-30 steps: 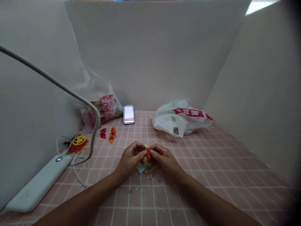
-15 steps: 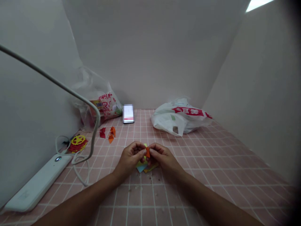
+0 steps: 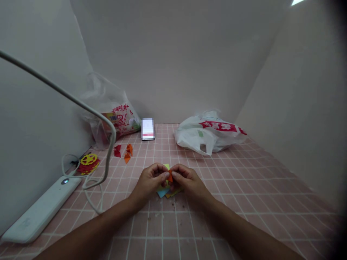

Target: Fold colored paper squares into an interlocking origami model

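Between my two hands is a small folded orange paper piece (image 3: 170, 176), pinched from both sides by thumbs and fingers. My left hand (image 3: 153, 179) grips its left side, and my right hand (image 3: 187, 179) grips its right side. Beneath the hands lie coloured paper sheets (image 3: 162, 192), yellow, blue and orange, partly hidden by the fingers. Farther back on the left, a red folded paper piece (image 3: 117, 151) rests near two orange folded pieces (image 3: 127, 157).
A phone (image 3: 148, 129) stands at the back between a filled plastic bag (image 3: 126, 119) and a white plastic bag (image 3: 195, 135). At left are red and yellow cutouts (image 3: 89, 159), a long white device (image 3: 40, 213) and a cable (image 3: 110, 155) arching over the pink tiled table (image 3: 162, 227).
The camera view has shifted slightly. Both hands stay almost in place, and the orange piece between the fingertips looks slightly narrower.
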`<state>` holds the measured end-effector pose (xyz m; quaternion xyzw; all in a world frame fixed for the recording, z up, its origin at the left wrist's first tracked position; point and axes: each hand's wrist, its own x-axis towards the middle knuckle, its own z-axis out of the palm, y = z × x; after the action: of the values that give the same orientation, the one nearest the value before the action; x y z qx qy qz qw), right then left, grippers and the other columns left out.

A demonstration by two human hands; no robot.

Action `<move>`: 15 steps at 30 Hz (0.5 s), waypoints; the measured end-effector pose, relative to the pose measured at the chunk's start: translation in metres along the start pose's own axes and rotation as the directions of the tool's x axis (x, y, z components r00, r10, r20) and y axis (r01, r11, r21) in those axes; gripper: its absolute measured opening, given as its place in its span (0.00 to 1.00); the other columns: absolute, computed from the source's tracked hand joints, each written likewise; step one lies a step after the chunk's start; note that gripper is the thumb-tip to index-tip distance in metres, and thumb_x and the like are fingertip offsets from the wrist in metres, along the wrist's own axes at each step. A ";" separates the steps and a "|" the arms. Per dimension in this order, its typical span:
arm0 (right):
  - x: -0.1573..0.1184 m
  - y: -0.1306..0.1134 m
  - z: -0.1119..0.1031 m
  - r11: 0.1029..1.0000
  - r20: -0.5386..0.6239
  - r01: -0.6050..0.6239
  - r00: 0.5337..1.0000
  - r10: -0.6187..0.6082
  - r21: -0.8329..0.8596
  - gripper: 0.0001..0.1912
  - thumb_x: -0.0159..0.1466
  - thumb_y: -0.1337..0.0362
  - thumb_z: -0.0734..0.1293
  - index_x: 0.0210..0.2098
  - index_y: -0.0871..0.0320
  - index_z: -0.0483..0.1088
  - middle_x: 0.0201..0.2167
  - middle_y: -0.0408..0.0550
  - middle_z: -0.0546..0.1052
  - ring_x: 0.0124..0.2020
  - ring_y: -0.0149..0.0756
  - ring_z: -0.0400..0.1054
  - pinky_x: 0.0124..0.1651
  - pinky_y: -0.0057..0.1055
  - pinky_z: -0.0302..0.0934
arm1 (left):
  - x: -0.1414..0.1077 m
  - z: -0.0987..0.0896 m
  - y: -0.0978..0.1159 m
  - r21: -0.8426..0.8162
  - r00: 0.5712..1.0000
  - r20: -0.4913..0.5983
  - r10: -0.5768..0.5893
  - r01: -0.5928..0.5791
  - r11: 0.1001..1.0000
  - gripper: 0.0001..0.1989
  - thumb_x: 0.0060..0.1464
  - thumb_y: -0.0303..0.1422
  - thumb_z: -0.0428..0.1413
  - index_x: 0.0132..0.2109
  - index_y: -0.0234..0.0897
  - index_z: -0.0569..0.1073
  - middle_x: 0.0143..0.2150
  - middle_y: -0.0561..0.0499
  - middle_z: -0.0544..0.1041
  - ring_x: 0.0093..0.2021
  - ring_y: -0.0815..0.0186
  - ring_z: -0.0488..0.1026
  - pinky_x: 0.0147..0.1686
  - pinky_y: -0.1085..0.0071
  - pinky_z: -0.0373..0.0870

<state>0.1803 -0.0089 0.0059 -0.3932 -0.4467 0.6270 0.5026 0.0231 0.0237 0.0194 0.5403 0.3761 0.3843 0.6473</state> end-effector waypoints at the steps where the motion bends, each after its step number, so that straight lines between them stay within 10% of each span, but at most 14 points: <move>1: 0.000 0.000 0.000 1.000 0.003 0.001 1.000 -0.001 -0.005 0.17 0.58 0.51 0.71 0.33 0.58 0.69 0.24 0.41 0.75 0.21 0.28 0.68 0.27 0.28 0.69 | 0.000 0.000 0.000 -0.003 1.000 0.002 -0.013 0.013 1.000 0.14 0.43 0.39 0.64 0.32 0.34 0.71 0.21 0.56 0.72 0.21 0.72 0.66 0.23 0.76 0.64; 15: -0.004 -0.006 0.001 0.999 0.030 -0.012 0.999 0.013 -0.032 0.15 0.58 0.52 0.71 0.35 0.57 0.69 0.25 0.41 0.74 0.23 0.30 0.69 0.29 0.30 0.70 | 0.003 -0.004 -0.004 -0.096 0.997 0.034 -0.067 0.070 0.993 0.15 0.44 0.39 0.66 0.33 0.34 0.72 0.22 0.56 0.73 0.22 0.73 0.67 0.25 0.76 0.63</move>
<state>0.1823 -0.0122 0.0123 -0.3943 -0.4618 0.6289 0.4855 0.0208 0.0274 0.0142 0.5006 0.3655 0.3715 0.6913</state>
